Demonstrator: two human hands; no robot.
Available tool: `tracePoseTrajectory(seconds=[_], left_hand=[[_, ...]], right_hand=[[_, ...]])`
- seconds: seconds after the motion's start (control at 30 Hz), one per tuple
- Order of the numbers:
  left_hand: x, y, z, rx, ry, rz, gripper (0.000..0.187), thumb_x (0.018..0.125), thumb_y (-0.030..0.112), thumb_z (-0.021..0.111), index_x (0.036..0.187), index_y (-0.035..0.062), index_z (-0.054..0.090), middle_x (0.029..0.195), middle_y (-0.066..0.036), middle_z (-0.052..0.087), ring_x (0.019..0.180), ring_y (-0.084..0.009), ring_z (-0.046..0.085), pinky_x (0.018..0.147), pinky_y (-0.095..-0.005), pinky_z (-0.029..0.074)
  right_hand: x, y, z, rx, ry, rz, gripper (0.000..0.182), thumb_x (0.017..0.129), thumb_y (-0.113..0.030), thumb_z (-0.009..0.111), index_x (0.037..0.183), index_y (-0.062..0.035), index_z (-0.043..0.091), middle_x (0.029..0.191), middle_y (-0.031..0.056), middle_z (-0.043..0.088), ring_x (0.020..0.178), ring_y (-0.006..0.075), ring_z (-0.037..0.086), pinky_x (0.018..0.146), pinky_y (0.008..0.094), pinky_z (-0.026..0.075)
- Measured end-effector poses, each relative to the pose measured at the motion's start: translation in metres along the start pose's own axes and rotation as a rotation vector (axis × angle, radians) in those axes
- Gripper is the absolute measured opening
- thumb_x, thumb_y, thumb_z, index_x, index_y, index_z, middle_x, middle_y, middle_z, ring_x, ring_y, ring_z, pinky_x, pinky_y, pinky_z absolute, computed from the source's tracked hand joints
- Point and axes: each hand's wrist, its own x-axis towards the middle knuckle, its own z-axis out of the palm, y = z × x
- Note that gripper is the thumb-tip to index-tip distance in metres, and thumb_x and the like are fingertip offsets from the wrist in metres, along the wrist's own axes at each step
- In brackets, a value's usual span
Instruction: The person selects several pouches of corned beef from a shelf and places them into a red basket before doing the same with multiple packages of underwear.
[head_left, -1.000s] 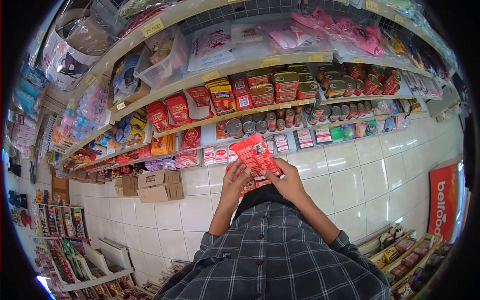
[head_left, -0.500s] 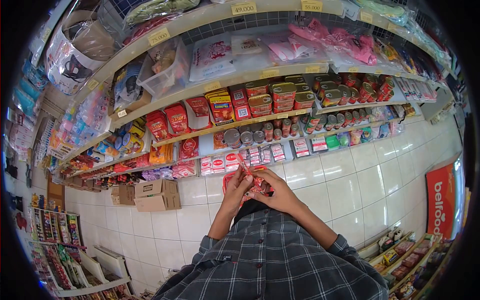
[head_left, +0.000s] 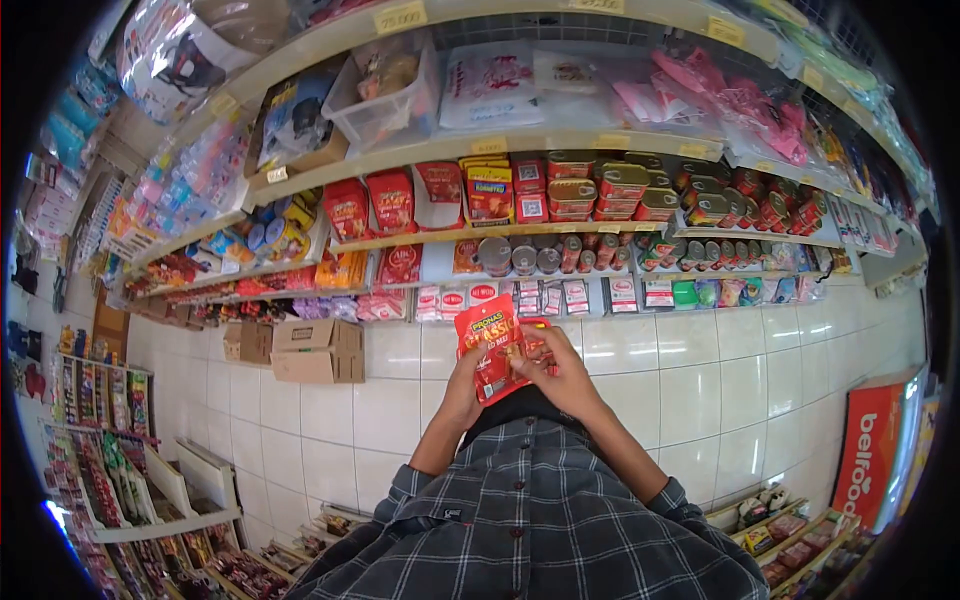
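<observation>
A red pouch (head_left: 489, 335) marked PRONAS and CLASSIC stands tilted in front of my body, its printed front facing me. My left hand (head_left: 461, 396) is closed on its lower left side, with the thumb over the front. From the right, my right hand (head_left: 562, 378) grips the pouch's side, thumb on the printed front and fingers curled. A bit of red and yellow packaging (head_left: 537, 324) shows behind the right fingers; whether it is a second pouch I cannot make out. Similar red pouches (head_left: 390, 202) stand on the shelf ahead.
Ahead, a shelf edge (head_left: 480, 232) runs below tins (head_left: 622, 186) and pouches. Cardboard boxes (head_left: 318, 352) sit on the tiled floor (head_left: 390, 420) at left. A low rack (head_left: 150, 525) is at lower left, and a red belfood panel (head_left: 866, 455) at right.
The pouch has turned from a narrow, edge-on pose to show its full front, and it rises higher above my hands. The view has shifted, so the shelves appear further right.
</observation>
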Motion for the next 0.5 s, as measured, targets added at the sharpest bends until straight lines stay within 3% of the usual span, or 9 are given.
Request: tracePoseTrajectory(seconds=[0.03, 0.13, 0.27, 0.37, 0.5], left_hand=[[0.003, -0.004, -0.012, -0.032, 0.009, -0.006, 0.039, 0.096, 0.032, 0.045, 0.121, 0.0015, 0.048, 0.113, -0.011, 0.06, 0.103, -0.0198, 0.061, 0.09, -0.0345, 0.05], [-0.007, -0.001, -0.019, -0.078, 0.099, -0.008, 0.039, 0.095, 0.031, 0.046, 0.12, 0.0011, 0.049, 0.112, -0.011, 0.061, 0.101, -0.0192, 0.062, 0.088, -0.0332, 0.051], [-0.008, 0.013, -0.038, -0.014, 0.101, -0.028, 0.037, 0.094, 0.031, 0.048, 0.117, 0.0012, 0.052, 0.111, -0.01, 0.061, 0.096, -0.017, 0.063, 0.084, -0.0313, 0.052], [0.003, 0.027, -0.068, 0.184, 0.073, -0.006, 0.04, 0.094, 0.031, 0.048, 0.12, 0.0004, 0.051, 0.112, -0.01, 0.061, 0.096, -0.0172, 0.062, 0.084, -0.0311, 0.05], [0.002, 0.064, -0.1, 0.277, 0.037, 0.105, 0.055, 0.091, 0.036, 0.049, 0.134, 0.002, 0.042, 0.125, -0.011, 0.054, 0.113, -0.0212, 0.052, 0.096, -0.0355, 0.041]], right_hand=[[0.002, 0.003, 0.005, 0.073, 0.007, 0.1, 0.038, 0.086, -0.015, 0.067, 0.118, -0.0015, 0.053, 0.105, 0.0045, 0.058, 0.088, 0.0105, 0.057, 0.077, 0.023, 0.046], [0.005, 0.02, 0.013, 0.498, -0.215, 0.33, 0.031, 0.089, -0.014, 0.063, 0.116, -0.0012, 0.054, 0.1, 0.0029, 0.062, 0.087, 0.0097, 0.059, 0.077, 0.0235, 0.047], [0.01, 0.007, 0.03, 0.586, -0.32, 0.498, 0.025, 0.089, -0.011, 0.061, 0.112, -0.0022, 0.055, 0.1, 0.003, 0.064, 0.084, 0.0096, 0.061, 0.077, 0.0232, 0.048], [0.025, 0.023, 0.047, 0.535, -0.242, 0.48, 0.025, 0.089, -0.01, 0.061, 0.112, -0.0028, 0.055, 0.098, 0.0028, 0.064, 0.085, 0.0097, 0.061, 0.076, 0.0234, 0.048], [0.051, 0.049, 0.062, 0.474, 0.001, 0.433, 0.025, 0.088, -0.008, 0.059, 0.113, -0.0036, 0.055, 0.099, 0.0041, 0.064, 0.088, 0.0105, 0.06, 0.075, 0.0242, 0.048]])
